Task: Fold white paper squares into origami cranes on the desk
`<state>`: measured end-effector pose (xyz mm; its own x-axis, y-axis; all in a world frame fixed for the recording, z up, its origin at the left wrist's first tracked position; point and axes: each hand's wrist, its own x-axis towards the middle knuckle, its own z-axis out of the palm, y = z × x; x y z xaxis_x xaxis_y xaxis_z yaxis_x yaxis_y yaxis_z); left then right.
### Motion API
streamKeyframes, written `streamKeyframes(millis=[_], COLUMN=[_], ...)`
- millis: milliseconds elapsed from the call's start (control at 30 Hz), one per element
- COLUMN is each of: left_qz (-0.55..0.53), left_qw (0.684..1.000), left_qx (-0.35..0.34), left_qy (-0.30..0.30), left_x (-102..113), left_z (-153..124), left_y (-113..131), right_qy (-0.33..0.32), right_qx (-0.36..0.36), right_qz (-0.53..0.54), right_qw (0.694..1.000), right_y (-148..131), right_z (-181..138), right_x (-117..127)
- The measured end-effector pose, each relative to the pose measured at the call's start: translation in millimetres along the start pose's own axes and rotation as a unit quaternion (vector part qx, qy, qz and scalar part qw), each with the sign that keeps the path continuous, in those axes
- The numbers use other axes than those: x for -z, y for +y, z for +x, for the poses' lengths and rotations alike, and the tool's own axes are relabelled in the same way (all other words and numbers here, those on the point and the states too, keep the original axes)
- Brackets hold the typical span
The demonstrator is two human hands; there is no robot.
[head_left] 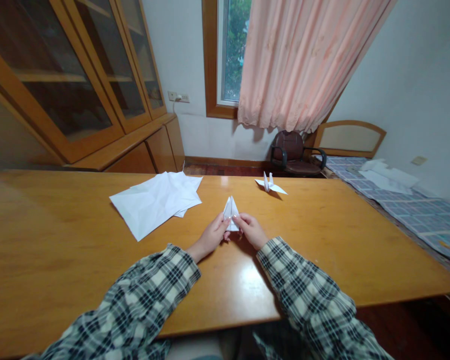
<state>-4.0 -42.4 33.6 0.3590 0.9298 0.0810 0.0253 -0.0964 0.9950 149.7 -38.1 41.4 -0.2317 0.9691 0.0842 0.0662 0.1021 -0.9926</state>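
Between my two hands is a small piece of folded white paper (231, 209), its narrow points facing away from me and a slit running down its middle. My left hand (214, 232) grips its left edge, thumb on top and fingers curled beneath. On the right edge, my right hand (250, 228) pinches it the same way. The paper is held just over the wooden table, and its underside is hidden. Beyond my right hand stands a finished white paper crane (270, 185) with its wings spread.
Several white paper sheets (153, 200) lie overlapping on the wooden table (60, 240), left of my hands. Past the far edge are a brown armchair (290, 152) and a pink curtain (292, 60). A glass-fronted cabinet (112, 80) stands left, a bed (390, 195) right.
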Motion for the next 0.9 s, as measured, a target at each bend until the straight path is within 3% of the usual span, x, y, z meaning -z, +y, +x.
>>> streamKeyframes(millis=[333, 633, 900], left_qz=[0.021, -0.003, -0.02], left_qw=[1.0, 0.999, 0.998], left_qx=[-0.007, -0.011, 0.006], left_qy=[0.002, -0.052, -0.055], left_x=[0, 0, -1], left_z=[-3, -1, -4], left_y=[7, 4, 13], right_qy=[0.007, 0.03, 0.037], right_qx=[0.002, -0.019, -0.001], right_qz=[-0.002, 0.015, 0.018], right_qw=[1.0, 0.999, 0.999], right_y=[-5, -5, -3], right_z=[-2, 0, 0], right_x=[0, 1, 0])
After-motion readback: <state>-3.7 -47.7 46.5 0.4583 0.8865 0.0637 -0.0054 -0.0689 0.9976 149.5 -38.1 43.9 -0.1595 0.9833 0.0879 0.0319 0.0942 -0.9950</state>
